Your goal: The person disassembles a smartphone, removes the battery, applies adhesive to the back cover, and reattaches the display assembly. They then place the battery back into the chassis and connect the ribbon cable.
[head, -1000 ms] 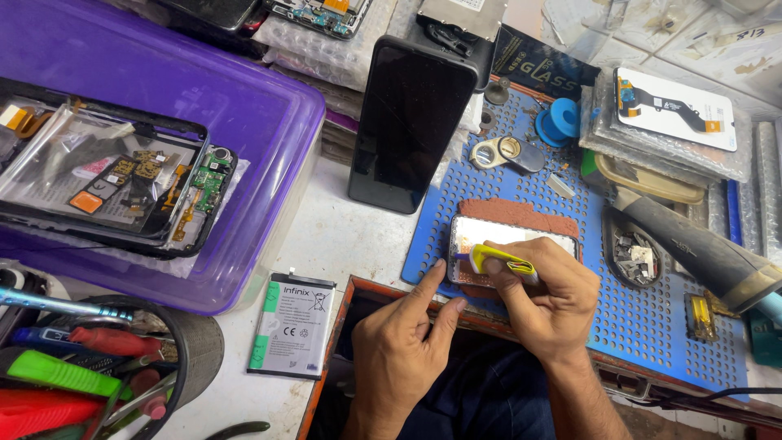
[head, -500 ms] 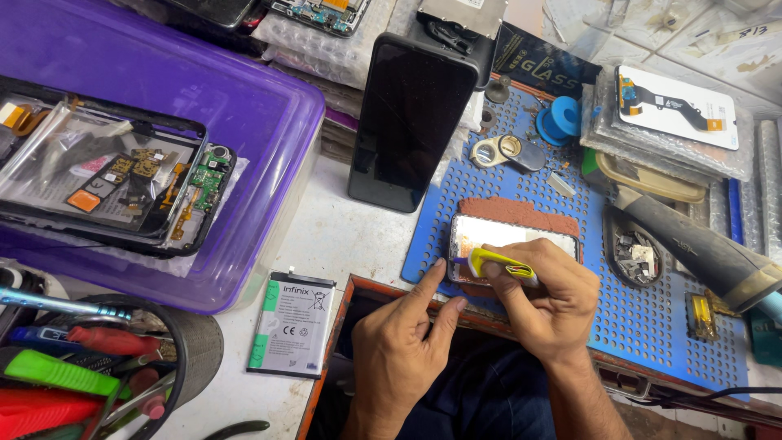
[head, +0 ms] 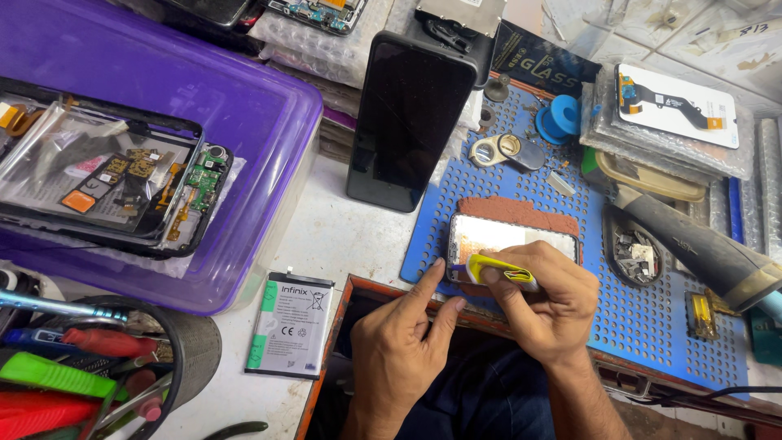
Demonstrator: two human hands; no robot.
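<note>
The phone frame (head: 511,236) lies on the blue mat (head: 652,326), centre right of the frame. The right hand (head: 542,305) grips a yellow tool (head: 498,270) against its near edge; the left hand (head: 407,346), loosely open, steadies the corner with a fingertip. It looks like prying, which calls for keeping steady pressure along the edge.

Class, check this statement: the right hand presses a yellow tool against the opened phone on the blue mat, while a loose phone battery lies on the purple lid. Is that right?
Not quite. The battery lies on the white bench top beside the purple lid, not on it, as the head view shows. The rest holds: the right hand presses the yellow tool against the opened phone on the blue mat.
</note>
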